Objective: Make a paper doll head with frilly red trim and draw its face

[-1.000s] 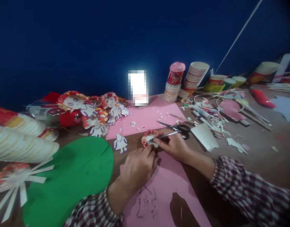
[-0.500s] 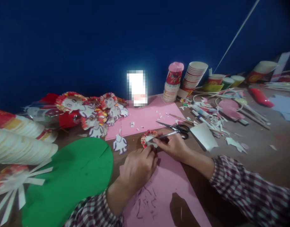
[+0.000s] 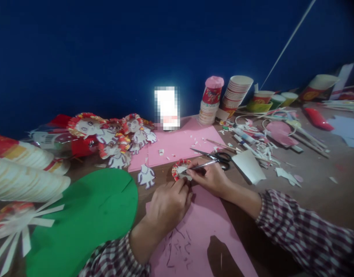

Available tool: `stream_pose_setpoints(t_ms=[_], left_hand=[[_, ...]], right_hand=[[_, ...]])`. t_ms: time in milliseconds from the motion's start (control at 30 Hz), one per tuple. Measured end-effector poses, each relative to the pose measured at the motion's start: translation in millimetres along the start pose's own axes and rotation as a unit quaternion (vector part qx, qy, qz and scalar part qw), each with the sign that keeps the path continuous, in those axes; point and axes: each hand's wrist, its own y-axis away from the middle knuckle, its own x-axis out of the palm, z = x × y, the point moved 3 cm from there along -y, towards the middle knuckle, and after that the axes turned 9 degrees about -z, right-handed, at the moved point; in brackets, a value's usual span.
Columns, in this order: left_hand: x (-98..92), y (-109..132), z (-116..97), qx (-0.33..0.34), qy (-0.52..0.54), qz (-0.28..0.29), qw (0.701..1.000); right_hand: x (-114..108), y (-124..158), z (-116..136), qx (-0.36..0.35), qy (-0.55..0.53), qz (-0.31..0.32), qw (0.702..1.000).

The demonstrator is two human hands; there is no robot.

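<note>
My right hand (image 3: 211,177) is closed around a pen (image 3: 204,165), its tip down on the white middle of a round paper-cup piece (image 3: 181,169) with a curled red and yellow rim. My left hand (image 3: 172,202) has its fingers bent and closed at the near edge of that piece, steadying it against the table; the fingertips are partly hidden. Just behind my right hand lie black-handled scissors (image 3: 215,156), blades apart. A cut-out paper dress (image 3: 146,176) rests to the left of the round piece. Under my left hand is a pink sheet (image 3: 191,234) with dark pen marks.
A green oval sheet (image 3: 93,215) and paper-cup stacks (image 3: 29,177) fill the left. Paper dolls (image 3: 133,129) lie behind. At the back stand more cups (image 3: 237,94) and a bright blurred-out rectangle (image 3: 167,107). Markers (image 3: 244,136) and paper scraps lie to the right.
Both hands keep almost the same place, with the pen still on the round paper piece. No object has visibly been moved.
</note>
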Motion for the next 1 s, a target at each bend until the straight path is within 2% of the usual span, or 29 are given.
stream_pose_setpoints(t_ms=[433,1000], left_hand=[[-0.8,0.3,-0.3,-0.002,0.0,-0.001,1.0],[-1.4,-0.2,-0.9,0.002,0.001,-0.009,1.0]], right_hand=[[0.2,-0.3,-1.7,-0.011,0.005,-0.01,1.0],[1.1,0.3,-3.1,0.008,-0.008,-0.007,1.0]])
